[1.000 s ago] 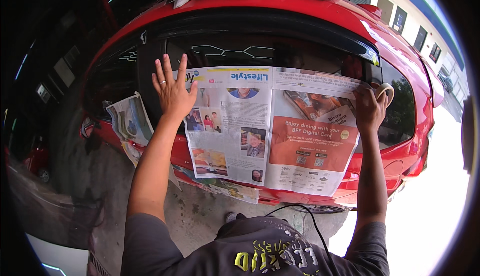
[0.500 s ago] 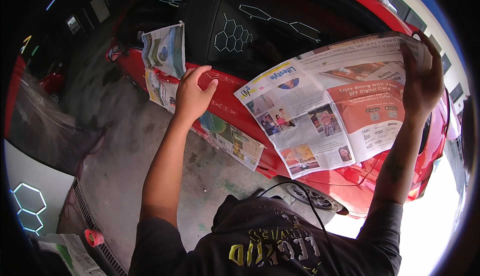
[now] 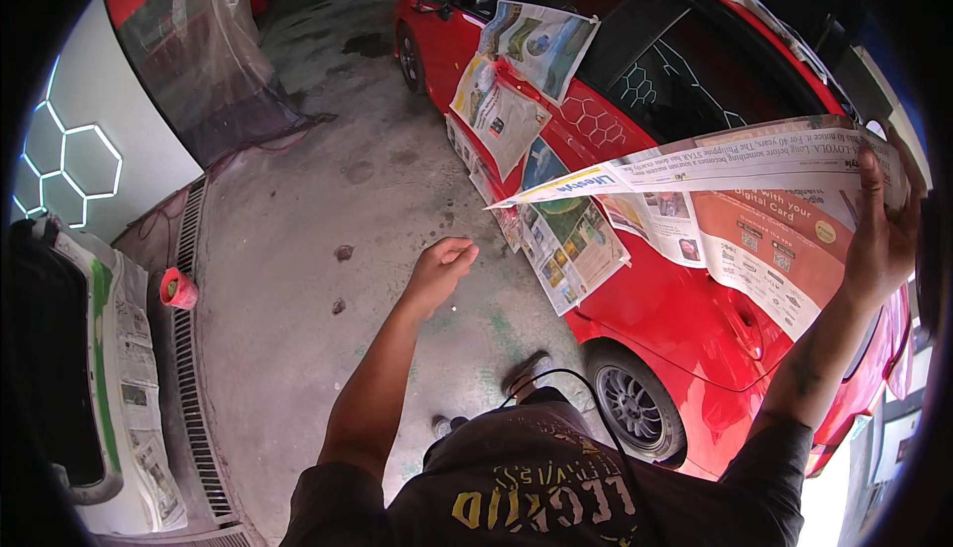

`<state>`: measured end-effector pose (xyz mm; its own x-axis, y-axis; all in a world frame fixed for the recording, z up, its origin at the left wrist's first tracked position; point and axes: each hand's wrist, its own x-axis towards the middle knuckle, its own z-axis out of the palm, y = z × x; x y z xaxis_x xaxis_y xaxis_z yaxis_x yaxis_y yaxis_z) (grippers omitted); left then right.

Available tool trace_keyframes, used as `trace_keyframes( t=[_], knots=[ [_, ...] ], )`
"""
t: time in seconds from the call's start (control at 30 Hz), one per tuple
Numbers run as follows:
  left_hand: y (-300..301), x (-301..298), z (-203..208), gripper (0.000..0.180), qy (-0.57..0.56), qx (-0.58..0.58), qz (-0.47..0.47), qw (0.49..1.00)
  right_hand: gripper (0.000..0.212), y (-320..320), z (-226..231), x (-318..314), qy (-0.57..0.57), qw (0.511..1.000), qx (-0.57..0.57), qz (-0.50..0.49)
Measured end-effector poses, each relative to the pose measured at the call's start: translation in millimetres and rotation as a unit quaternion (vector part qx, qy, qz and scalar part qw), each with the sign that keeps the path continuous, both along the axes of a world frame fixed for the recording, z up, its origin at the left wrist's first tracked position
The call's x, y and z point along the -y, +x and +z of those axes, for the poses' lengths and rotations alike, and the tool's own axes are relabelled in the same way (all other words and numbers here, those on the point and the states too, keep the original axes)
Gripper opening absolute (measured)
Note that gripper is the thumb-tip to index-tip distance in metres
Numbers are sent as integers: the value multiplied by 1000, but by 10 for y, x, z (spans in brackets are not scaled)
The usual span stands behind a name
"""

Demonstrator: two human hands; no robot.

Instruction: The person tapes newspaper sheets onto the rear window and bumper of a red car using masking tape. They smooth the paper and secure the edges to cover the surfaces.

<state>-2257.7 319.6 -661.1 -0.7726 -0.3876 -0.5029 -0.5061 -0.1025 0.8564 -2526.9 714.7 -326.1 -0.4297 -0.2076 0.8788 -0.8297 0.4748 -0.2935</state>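
Note:
My right hand [image 3: 886,229] grips the right end of a large newspaper sheet [image 3: 685,162], thumb on its face. The sheet's top is folded over, and its narrow left tip points out past the car's side. Out over the floor, apart from the sheet, is my left hand [image 3: 437,274], fingers curled and pressed together; whatever they hold, if anything, is hidden. Beside me stands the red car [image 3: 685,348]. Other newspaper pieces cover parts of its side: an upper piece [image 3: 541,46] near the front window, a crumpled piece [image 3: 504,115] below it, and a low piece [image 3: 576,254].
The car's rear wheel [image 3: 635,403] is close by my feet. A slotted floor drain [image 3: 189,348] runs along the left, with a pinkish-red cup [image 3: 179,290] beside it. At the lower left is a papered vehicle part [image 3: 139,378]. Clear plastic sheeting [image 3: 213,61] hangs further back.
My left hand has come away from the car's side and its spread fingers have closed. The sheet in my right hand has folded over at its top. My view has swung left.

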Motion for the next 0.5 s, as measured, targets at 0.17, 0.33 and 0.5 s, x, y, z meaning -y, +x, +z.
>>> trace_keyframes(
  t=[0.17,0.33,0.5],
  knots=[
    [219,-445,2,122,310,-60,148,937,43,394,49,131,-62,997,5,-37],
    [211,-806,-351,116,285,-63,159,943,41,527,-51,-28,-94,994,57,-26],
    [239,-514,-385,51,389,-154,263,869,40,607,-204,-361,-111,988,92,-62]
  ],
)
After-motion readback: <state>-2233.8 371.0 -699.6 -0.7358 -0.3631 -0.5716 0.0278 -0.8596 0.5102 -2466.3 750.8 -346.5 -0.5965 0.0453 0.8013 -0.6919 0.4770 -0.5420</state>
